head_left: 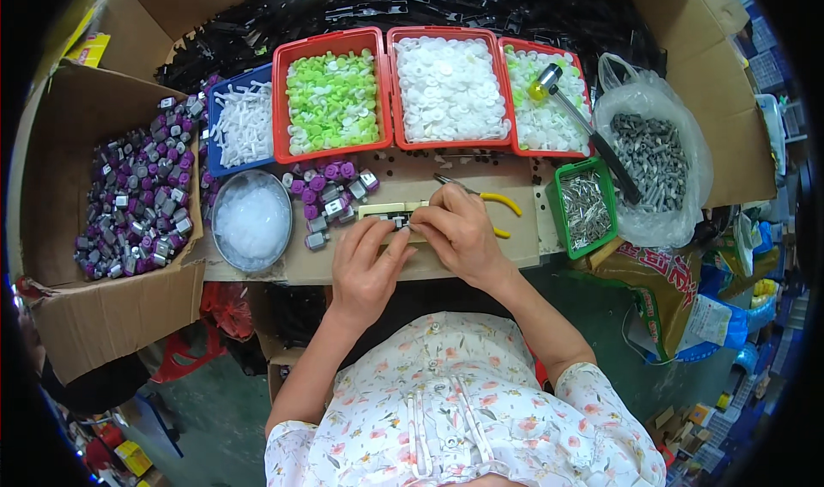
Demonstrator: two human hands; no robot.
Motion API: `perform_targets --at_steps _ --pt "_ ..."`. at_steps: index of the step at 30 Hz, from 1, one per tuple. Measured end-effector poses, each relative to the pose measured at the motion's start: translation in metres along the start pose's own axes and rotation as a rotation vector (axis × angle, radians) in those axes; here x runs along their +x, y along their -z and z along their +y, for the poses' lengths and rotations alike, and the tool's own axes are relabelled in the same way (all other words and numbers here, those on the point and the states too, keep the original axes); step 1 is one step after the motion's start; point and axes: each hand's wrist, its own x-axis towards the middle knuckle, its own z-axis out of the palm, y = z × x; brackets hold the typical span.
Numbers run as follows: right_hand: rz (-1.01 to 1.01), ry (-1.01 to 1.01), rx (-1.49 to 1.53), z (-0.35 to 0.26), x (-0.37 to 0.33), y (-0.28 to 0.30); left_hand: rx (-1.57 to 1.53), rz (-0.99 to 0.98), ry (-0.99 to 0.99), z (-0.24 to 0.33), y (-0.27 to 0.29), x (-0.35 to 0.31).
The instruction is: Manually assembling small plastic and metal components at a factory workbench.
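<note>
Dozens of small motors [137, 199] with purple ends fill the cardboard box [124, 315] at far left. Next comes a blue tray [240, 169] of white pegs [242, 125], with a round bowl [249, 266] of white stuff below it on the surface [309, 268]. A red tray [280, 101] of green and white caps [333, 101] follows, loose motors [333, 182] lying below it. The left hand [365, 268] has its grip nearly closed, fingertips pinching a small part [401, 221], dark and grey, beside a cream strip [386, 208] at the middle. The right hand [463, 229] pinches the same part from the other side, its grip also drawn together, fingers partly hiding it. Beyond stand a red tray of white discs [451, 88], pliers [502, 201] with yellow handles, another red tray with a hammer [594, 139] across it, a green basket [595, 247] of metal pins [586, 208], and a clear bag [657, 231] of grey pieces [651, 161].
</note>
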Motion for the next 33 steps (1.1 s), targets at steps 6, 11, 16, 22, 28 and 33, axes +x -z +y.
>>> perform_targets --at_steps 6,11,16,22,28,33 --pt "-0.025 -0.008 -0.073 -0.004 0.001 -0.002 0.012 -0.014 -0.033 -0.004 -0.002 -0.003" --pt "-0.075 0.012 -0.213 -0.011 0.0 -0.002 0.083 -0.034 -0.095 -0.006 -0.003 -0.005" --pt "-0.101 0.131 -0.384 -0.013 0.003 0.003 0.13 -0.057 -0.145 -0.01 -0.002 -0.011" --pt "-0.132 0.173 -0.406 -0.013 0.004 0.003 0.183 -0.057 -0.156 -0.009 -0.004 -0.013" --pt "-0.16 0.126 -0.439 -0.014 0.001 0.002 0.248 -0.076 -0.164 -0.009 -0.008 -0.013" --pt "-0.109 0.099 -0.311 -0.015 0.003 0.005 0.294 -0.077 -0.198 -0.007 -0.005 -0.013"
